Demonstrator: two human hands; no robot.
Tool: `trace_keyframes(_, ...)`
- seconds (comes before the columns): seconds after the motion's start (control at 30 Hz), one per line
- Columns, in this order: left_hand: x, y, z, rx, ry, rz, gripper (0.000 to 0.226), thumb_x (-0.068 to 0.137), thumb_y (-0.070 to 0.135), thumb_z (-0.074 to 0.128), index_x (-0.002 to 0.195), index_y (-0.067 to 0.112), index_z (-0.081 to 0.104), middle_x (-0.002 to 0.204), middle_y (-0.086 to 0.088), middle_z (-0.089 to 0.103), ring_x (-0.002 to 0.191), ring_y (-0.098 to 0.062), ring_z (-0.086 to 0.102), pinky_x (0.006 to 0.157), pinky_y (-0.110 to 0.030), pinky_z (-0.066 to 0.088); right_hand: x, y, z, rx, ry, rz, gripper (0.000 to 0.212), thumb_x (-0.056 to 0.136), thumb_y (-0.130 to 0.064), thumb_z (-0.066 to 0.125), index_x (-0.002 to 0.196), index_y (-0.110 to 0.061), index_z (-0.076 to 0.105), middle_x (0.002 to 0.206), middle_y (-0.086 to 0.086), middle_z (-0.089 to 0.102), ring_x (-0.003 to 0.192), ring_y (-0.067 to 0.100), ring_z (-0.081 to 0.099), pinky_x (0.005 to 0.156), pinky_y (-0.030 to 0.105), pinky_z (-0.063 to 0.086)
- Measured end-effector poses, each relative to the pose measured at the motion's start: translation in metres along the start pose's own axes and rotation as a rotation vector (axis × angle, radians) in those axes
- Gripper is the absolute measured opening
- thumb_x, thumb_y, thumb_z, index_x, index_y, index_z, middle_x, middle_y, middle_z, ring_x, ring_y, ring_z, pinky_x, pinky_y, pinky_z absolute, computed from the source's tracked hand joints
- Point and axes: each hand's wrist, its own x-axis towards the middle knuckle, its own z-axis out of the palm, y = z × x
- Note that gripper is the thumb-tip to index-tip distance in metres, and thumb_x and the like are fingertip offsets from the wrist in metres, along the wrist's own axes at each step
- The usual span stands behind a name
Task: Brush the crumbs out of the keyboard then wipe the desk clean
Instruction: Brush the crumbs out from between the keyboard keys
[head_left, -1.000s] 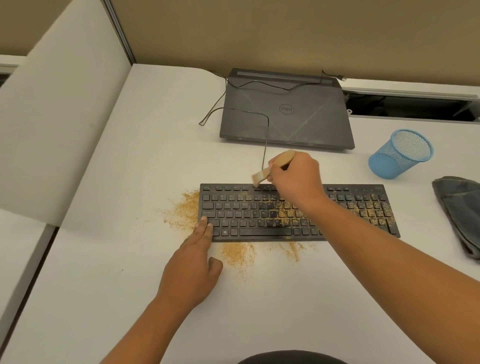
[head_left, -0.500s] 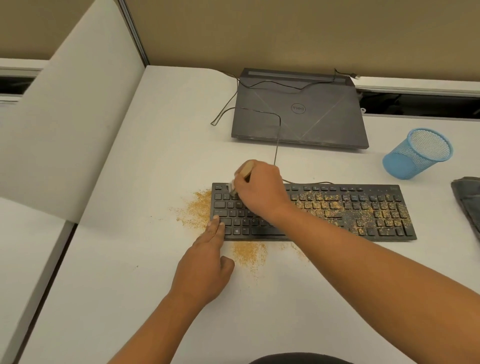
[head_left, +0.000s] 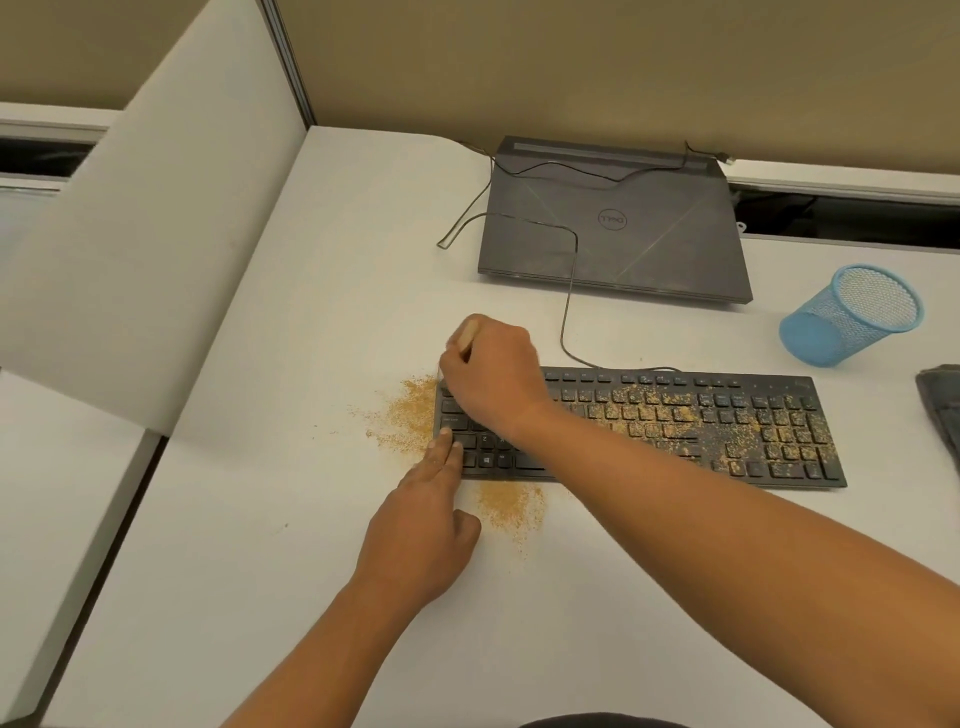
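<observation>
Brush of pale wood (head_left: 469, 332) gripped in our right hand (head_left: 493, 379), now at left end of black keyboard (head_left: 727, 431), left hand (head_left: 421, 540) flat, still bracing it

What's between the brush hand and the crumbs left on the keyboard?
Nothing visible. The right hand, gripping the brush, is over the keyboard at its left end; the crumbs lie exposed on the centre and right keys. The left hand only touches the front-left corner.
</observation>
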Motion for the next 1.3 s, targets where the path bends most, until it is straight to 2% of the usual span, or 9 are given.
trace_keyframes(0.27, -0.001, -0.002, 0.003, -0.007, 0.006, 0.009, 0.071, 0.093, 0.021, 0.046, 0.157, 0.024, 0.014, 0.162, 0.016, -0.004, 0.147, -0.005, 0.020, 0.106, -0.022, 0.037, 0.009, 0.014, -0.031, 0.082, 0.031, 0.106, 0.029, 0.091, -0.007, 0.052, 0.065, -0.013, 0.065, 0.049, -0.021, 0.062, 0.051, -0.009, 0.058, 0.053, 0.015, 0.043)
trace_keyframes(0.43, -0.001, -0.002, 0.002, -0.010, 0.003, 0.008, 0.072, 0.092, 0.021, 0.046, 0.156, 0.025, 0.015, 0.162, 0.017, -0.004, 0.146, -0.005, 0.022, 0.104, -0.022, 0.039, 0.008, 0.012, -0.013, 0.171, -0.038, 0.098, 0.019, 0.090, -0.009, 0.056, 0.079, -0.016, 0.070, 0.078, -0.006, 0.070, 0.076, 0.011, 0.070, 0.074, 0.033, 0.060)
trace_keyframes(0.57, 0.000, -0.004, 0.003, -0.014, 0.000, 0.013, 0.071, 0.092, 0.021, 0.045, 0.156, 0.025, 0.014, 0.161, 0.018, -0.005, 0.147, -0.004, 0.018, 0.105, -0.022, 0.040, 0.006, 0.016, -0.020, 0.056, 0.091, 0.036, 0.018, 0.091, -0.009, 0.053, 0.081, -0.010, 0.068, 0.065, -0.018, 0.058, 0.062, -0.013, 0.057, 0.054, 0.006, 0.041)
trace_keyframes(0.67, 0.000, -0.004, 0.004, -0.011, 0.000, 0.014, 0.071, 0.092, 0.022, 0.046, 0.156, 0.025, 0.014, 0.161, 0.018, -0.005, 0.147, -0.004, 0.019, 0.105, -0.023, 0.041, 0.005, 0.017, -0.017, 0.042, -0.027, 0.048, 0.020, 0.090, -0.009, 0.054, 0.078, -0.010, 0.070, 0.073, -0.012, 0.064, 0.066, -0.001, 0.062, 0.062, 0.020, 0.051)
trace_keyframes(0.8, 0.000, -0.005, 0.004, -0.012, 0.000, 0.021, 0.071, 0.092, 0.022, 0.046, 0.156, 0.025, 0.014, 0.161, 0.017, -0.005, 0.147, -0.005, 0.019, 0.105, -0.024, 0.041, 0.013, 0.018, -0.028, 0.157, 0.050, 0.120, 0.031, 0.088, -0.007, 0.053, 0.066, -0.023, 0.067, 0.068, -0.014, 0.067, 0.080, 0.016, 0.069, 0.075, 0.036, 0.059)
trace_keyframes(0.93, 0.000, -0.005, 0.004, -0.006, 0.000, 0.019, 0.071, 0.093, 0.022, 0.046, 0.156, 0.025, 0.014, 0.161, 0.018, -0.006, 0.146, -0.004, 0.020, 0.104, -0.024, 0.042, 0.009, 0.017, -0.026, 0.069, -0.136, 0.113, 0.022, 0.090, -0.009, 0.055, 0.075, -0.011, 0.071, 0.071, -0.002, 0.071, 0.076, 0.020, 0.071, 0.073, 0.042, 0.061)
trace_keyframes(1.07, 0.000, -0.004, 0.003, -0.007, -0.004, 0.015, 0.071, 0.093, 0.022, 0.046, 0.156, 0.025, 0.014, 0.161, 0.018, -0.006, 0.147, -0.004, 0.019, 0.106, -0.023, 0.040, 0.017, 0.016, -0.033, 0.069, -0.061, 0.107, 0.026, 0.089, -0.007, 0.053, 0.072, -0.011, 0.072, 0.062, -0.010, 0.070, 0.074, 0.017, 0.070, 0.071, 0.036, 0.061)
trace_keyframes(1.2, 0.000, -0.004, 0.002, -0.004, -0.003, 0.014, 0.071, 0.093, 0.022, 0.046, 0.156, 0.025, 0.015, 0.161, 0.018, -0.005, 0.146, -0.005, 0.021, 0.106, -0.024, 0.040, 0.006, 0.012, -0.029, 0.038, -0.231, 0.117, 0.019, 0.091, -0.011, 0.055, 0.081, -0.006, 0.071, 0.068, 0.005, 0.073, 0.068, 0.020, 0.073, 0.071, 0.040, 0.062)
trace_keyframes(1.3, 0.000, -0.004, 0.003, -0.005, -0.003, 0.011, 0.071, 0.093, 0.022, 0.046, 0.156, 0.025, 0.015, 0.161, 0.018, -0.004, 0.146, -0.005, 0.022, 0.107, -0.024, 0.040, 0.008, 0.014, -0.031, 0.059, -0.124, 0.099, 0.021, 0.090, -0.011, 0.054, 0.078, -0.006, 0.071, 0.067, 0.002, 0.072, 0.067, 0.019, 0.072, 0.069, 0.038, 0.061)
